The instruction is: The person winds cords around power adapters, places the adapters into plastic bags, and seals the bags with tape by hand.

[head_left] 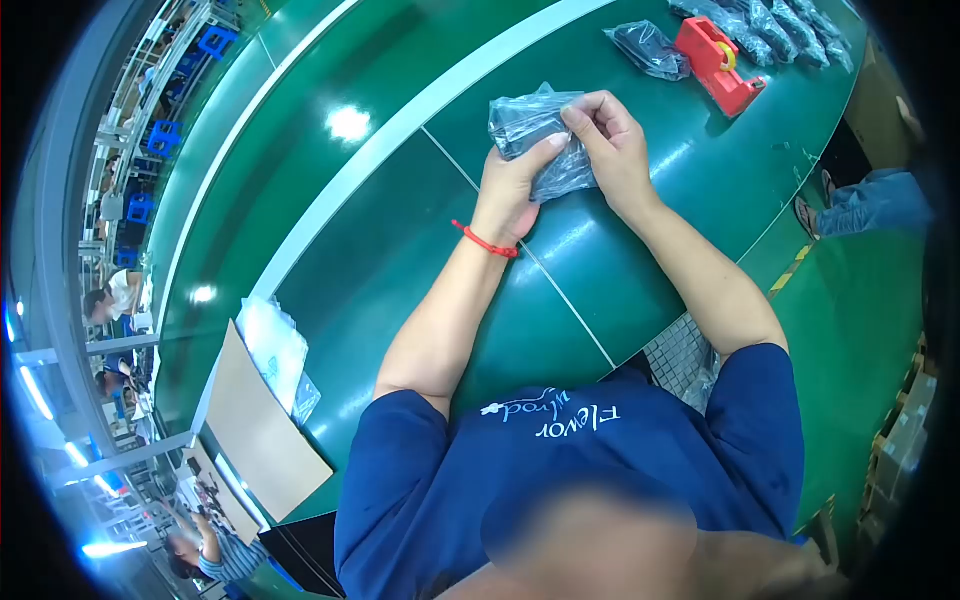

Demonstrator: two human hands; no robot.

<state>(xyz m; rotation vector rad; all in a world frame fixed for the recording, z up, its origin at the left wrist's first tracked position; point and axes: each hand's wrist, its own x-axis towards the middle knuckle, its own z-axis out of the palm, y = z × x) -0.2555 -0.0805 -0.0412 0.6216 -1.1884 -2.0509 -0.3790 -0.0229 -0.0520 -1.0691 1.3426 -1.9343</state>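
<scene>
A clear plastic bag [527,118] with something dark inside is held above the green table. My left hand [515,185] grips it from the left and below, thumb pressed on top; a red cord bracelet [486,241] is on that wrist. The thumb and fingers of my right hand [617,150] pinch the bag's upper right side. What exactly lies in the bag cannot be made out. Right of my hands, a red tape dispenser [708,65] with a yellow roll stands beside another bagged dark item [648,50].
Several bagged items [765,30] lie at the table's far right end. On the left are a pile of clear plastic bags [272,345] and a cardboard sheet [260,430]. A person's legs [870,205] show at right; other people work along the left.
</scene>
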